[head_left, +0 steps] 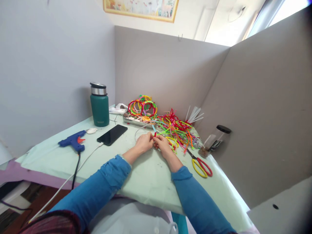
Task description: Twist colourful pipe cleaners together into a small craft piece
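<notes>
At the middle of a pale green cloth-covered table (143, 172): left hand (144, 142) and right hand (162, 145), fingertips drawn together in a close pinch about one small piece of fuzzy red stem (155, 134), its upper end showing above the fingers, the remainder hidden. Just beyond the right hand: one tangled heap of fuzzy multicoloured stems (179, 131). Beyond the left hand: one shallow rectangular metal tray (136, 122) of small bits, with fuzzy multicoloured rings (142, 108) at its back. Right of the hands: one pair of scissors with a yellow and a red handle loop (202, 167), dark blades toward the heap. Left: one flat black smartphone (112, 134), white cable (90, 154) plugged in; farther left, one blue plastic glue gun with orange-red trigger (73, 141); behind the smartphone, one upright dark green bottle with silver collar (99, 110). Far right, near the grey partition (258, 113): one clear jar with black lid (217, 140).
</notes>
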### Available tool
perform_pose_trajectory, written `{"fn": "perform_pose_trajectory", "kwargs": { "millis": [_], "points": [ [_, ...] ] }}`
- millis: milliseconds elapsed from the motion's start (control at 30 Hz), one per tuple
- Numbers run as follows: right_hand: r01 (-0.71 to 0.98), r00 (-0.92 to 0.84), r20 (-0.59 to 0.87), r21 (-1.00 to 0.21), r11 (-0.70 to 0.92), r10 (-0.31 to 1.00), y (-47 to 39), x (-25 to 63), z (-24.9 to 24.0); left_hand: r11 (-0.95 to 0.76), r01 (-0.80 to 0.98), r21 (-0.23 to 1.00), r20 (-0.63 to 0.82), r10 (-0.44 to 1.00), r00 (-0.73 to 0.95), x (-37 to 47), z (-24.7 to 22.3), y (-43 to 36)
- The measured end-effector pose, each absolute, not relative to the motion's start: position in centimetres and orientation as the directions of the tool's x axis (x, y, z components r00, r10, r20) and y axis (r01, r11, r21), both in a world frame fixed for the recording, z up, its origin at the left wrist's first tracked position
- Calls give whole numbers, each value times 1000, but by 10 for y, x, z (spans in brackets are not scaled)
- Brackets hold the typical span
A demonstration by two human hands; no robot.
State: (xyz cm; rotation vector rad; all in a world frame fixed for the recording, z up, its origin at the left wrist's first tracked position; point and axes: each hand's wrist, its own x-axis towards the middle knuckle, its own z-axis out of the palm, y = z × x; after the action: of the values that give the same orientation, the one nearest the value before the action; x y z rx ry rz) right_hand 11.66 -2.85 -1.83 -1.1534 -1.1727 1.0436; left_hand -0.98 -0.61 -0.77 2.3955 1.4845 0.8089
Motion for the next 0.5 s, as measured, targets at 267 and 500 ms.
{"fn": "perform_pose_trajectory", "kwargs": {
  "millis": [267,500],
  "points": [
    [-1,111,120,-993,121,987,-30,116,-16,-454,774,442,313,886,341,-10,-4,-9],
    [-4,116,110,-994,111,987,-29,116,-17,-461,776,430,311,883,351,-10,-3,-9]
  ]
}}
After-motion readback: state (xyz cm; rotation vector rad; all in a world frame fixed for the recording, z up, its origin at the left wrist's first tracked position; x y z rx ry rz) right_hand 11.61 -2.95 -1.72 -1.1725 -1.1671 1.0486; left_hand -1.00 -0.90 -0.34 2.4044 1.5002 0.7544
